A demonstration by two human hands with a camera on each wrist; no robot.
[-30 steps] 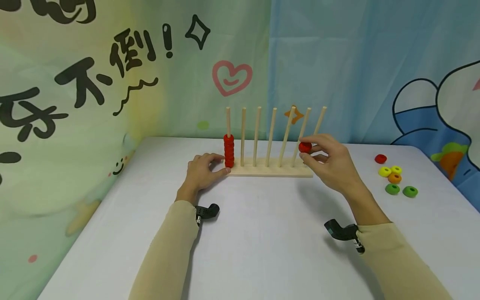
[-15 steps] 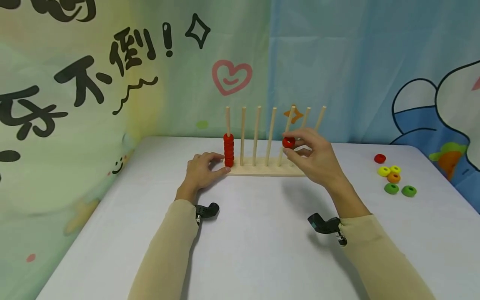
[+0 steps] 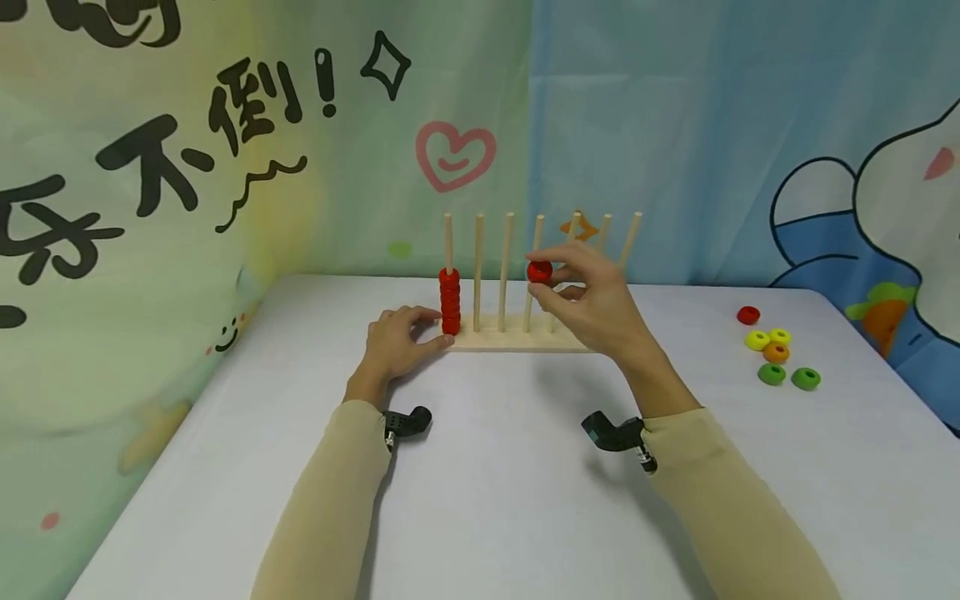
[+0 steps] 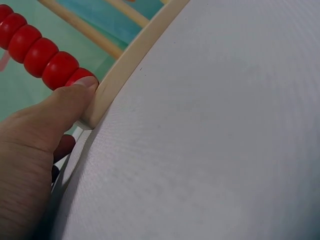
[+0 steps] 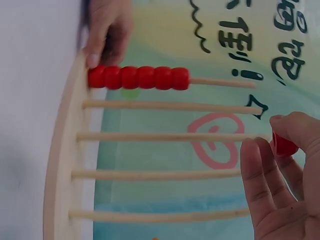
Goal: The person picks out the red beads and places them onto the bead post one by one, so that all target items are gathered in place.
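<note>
A wooden peg rack [image 3: 510,340] with a row of upright pegs stands on the table. Several red beads [image 3: 450,302] are stacked on its leftmost peg. My left hand [image 3: 401,342] grips the left end of the rack's base; in the left wrist view its thumb [image 4: 75,100] lies against the base beside the lowest bead. Between thumb and fingertips, my right hand [image 3: 592,296] pinches a single red bead [image 3: 539,272]. That bead is raised in front of the middle pegs, apart from the stack. The right wrist view shows it [image 5: 284,145] partly covered by the fingers.
Loose beads lie on the table's right side: a red one [image 3: 747,315], two yellow ones [image 3: 757,340], an orange one [image 3: 777,353] and two green ones [image 3: 806,379]. A printed curtain [image 3: 622,125] hangs behind the white table [image 3: 487,492].
My right hand has moved left along the rack with the red bead, rising a little, from the right-hand pegs to the middle ones. My left hand has stayed at the rack's left end.
</note>
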